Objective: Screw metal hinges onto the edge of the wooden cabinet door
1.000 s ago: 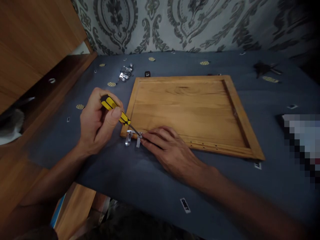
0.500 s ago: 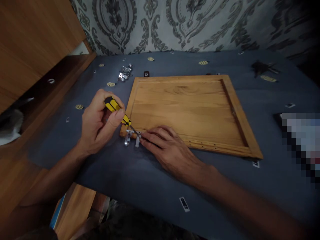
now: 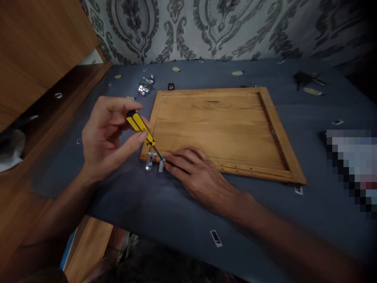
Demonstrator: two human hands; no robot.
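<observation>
My left hand (image 3: 107, 135) holds a yellow-and-black screwdriver (image 3: 138, 124) between thumb and fingers, the other fingers partly lifted off the handle. Its shaft slants down to a shiny metal bracket (image 3: 149, 161) at the near left corner of a wooden framed panel (image 3: 218, 125). The bracket lies on the frame's near edge, with two metal legs hanging past it. My right hand (image 3: 200, 179) rests palm down over that edge, its fingertips closed together against the bracket beside the screwdriver tip. A screw there is too small to make out.
Loose metal fittings (image 3: 145, 86) lie behind the panel's left corner on the dark blue patterned cloth (image 3: 176, 220). A dark tool (image 3: 308, 79) sits at the back right. A blurred-out object (image 3: 350, 153) is at the right edge, and a wooden cabinet (image 3: 44, 51) stands at left.
My left hand has loosened and shifted left, its fingers spreading around the screwdriver handle, which has turned somewhat. The right hand and the bracket stay in place.
</observation>
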